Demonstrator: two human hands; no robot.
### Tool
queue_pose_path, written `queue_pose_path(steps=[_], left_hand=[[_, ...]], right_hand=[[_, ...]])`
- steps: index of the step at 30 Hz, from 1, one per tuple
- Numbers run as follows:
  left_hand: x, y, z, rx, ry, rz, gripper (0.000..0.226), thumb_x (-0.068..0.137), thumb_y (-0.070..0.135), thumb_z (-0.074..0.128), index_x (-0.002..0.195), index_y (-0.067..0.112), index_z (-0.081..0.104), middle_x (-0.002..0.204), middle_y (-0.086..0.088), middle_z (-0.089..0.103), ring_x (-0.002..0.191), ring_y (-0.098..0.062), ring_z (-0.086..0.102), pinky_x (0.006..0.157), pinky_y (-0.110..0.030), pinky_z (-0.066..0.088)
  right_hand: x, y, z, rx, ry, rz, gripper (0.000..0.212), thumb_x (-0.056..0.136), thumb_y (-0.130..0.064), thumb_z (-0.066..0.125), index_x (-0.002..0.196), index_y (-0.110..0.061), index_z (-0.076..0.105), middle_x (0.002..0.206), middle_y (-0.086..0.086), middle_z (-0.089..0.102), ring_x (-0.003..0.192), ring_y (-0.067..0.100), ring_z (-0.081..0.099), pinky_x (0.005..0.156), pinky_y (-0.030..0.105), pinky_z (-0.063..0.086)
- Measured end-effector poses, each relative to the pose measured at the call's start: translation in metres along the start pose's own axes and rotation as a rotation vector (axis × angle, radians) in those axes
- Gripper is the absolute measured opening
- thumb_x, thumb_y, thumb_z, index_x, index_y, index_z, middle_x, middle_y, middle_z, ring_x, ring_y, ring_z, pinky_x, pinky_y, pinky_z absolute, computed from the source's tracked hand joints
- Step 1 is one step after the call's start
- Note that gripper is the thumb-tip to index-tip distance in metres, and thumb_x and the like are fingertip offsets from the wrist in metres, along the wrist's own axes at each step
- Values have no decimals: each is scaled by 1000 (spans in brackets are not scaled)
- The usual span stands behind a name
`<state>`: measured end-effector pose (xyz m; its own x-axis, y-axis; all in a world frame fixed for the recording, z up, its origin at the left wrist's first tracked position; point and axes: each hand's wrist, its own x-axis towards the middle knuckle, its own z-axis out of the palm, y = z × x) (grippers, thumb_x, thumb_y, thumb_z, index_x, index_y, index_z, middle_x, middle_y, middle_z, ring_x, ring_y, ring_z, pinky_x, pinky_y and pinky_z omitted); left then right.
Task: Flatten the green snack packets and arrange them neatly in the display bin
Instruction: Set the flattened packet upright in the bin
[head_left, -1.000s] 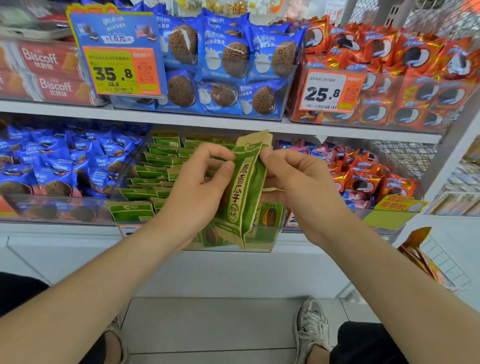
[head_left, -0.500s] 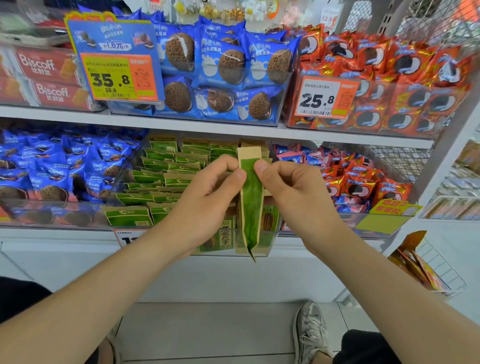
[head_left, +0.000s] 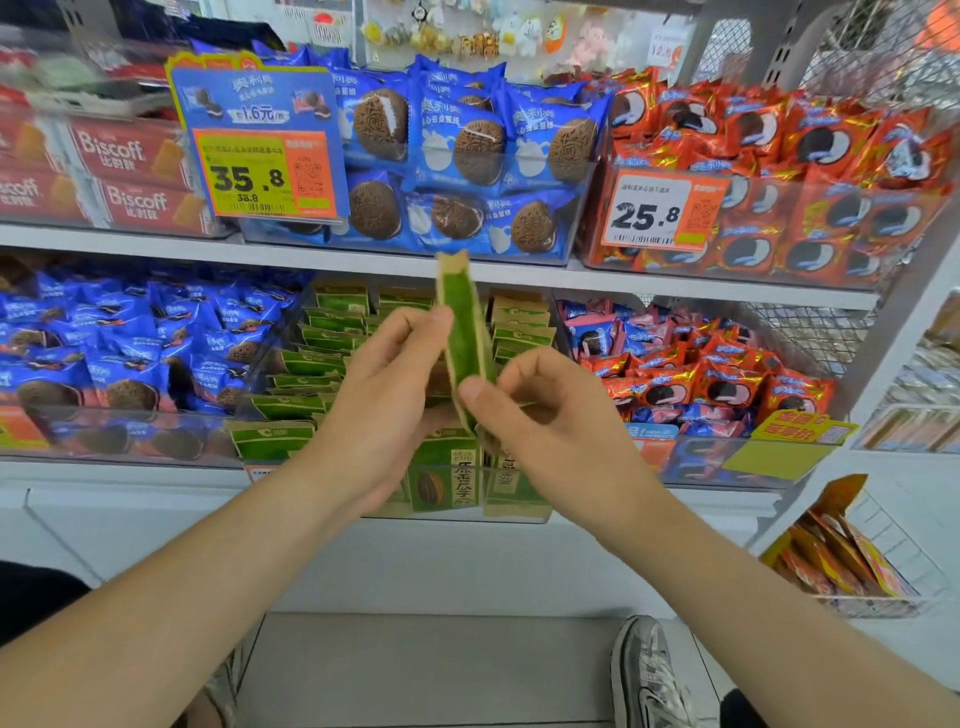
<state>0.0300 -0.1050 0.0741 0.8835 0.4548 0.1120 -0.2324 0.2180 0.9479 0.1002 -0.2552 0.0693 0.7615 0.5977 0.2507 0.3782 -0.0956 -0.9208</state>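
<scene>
Left hand (head_left: 384, 410), right hand (head_left: 553, 421) pinch packet (head_left: 462, 332) (papery).

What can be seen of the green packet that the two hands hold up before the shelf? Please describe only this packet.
The green packet is seen edge-on: a narrow green side panel between tan, paper-like borders, with a notched tan top. It stands nearly upright, and its top leans a little to the left. The left hand pinches its upper part, and the right hand pinches it lower down. It is held in the air before the display bin of similar packets.
</scene>
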Motion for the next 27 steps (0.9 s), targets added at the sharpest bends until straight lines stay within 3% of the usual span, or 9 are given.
queue_pose_path(steps=[3,5,8,15,18,21,24,27], left_hand=[[-7,0,0,247,-108,76,26,102,22,68,97,-3,64,105,-11,76,105,-21,76,89,-45,65],[-11,-3,1,401,-124,136,13,97,19,75,97,6,75,99,-1,80,98,-17,78,88,-43,65],[-14,-7,2,478,-149,195,4,96,12,77,96,13,80,95,1,82,92,-18,79,87,-44,65],[-12,-6,1,381,-152,119,10,101,3,67,98,2,76,94,-9,81,98,-21,79,87,-31,64],[-12,-6,0,342,-152,74,9,102,2,64,97,-1,71,93,-11,80,99,-21,79,88,-31,64],[-12,-3,1,209,-150,12,13,103,0,61,91,-1,65,90,-13,78,99,-24,79,91,-35,63],[-12,-1,0,77,-124,-51,18,102,-2,59,84,1,62,101,-29,75,100,-30,77,89,-37,64],[-15,0,-2,6,-133,-116,11,102,7,61,101,-3,65,110,-25,77,102,-31,78,82,-33,65]], right_hand=[[4,3,-5,-45,114,-74,32,106,-41,60,89,-15,66,66,-12,61,62,8,54,61,30,45],[5,6,-8,-80,145,-92,31,110,-37,53,91,-17,66,64,-15,57,59,5,49,58,26,41],[5,10,-8,-171,165,-120,32,112,-35,50,94,-15,68,72,-4,65,65,15,57,59,36,47],[6,12,-14,-87,173,-86,46,109,-41,53,85,-5,70,75,17,68,69,37,58,61,46,49],[6,10,-12,-51,161,-44,41,108,-39,55,88,-9,74,77,10,74,67,26,61,64,42,52],[7,3,-8,126,201,10,31,99,-41,69,102,-10,71,94,14,76,78,18,69,75,50,61],[10,-5,-7,497,196,207,46,93,-38,74,132,-18,58,114,11,76,93,17,78,77,41,65],[10,-9,-10,478,109,203,30,103,-26,67,132,-16,67,114,9,79,102,27,79,90,53,64]])
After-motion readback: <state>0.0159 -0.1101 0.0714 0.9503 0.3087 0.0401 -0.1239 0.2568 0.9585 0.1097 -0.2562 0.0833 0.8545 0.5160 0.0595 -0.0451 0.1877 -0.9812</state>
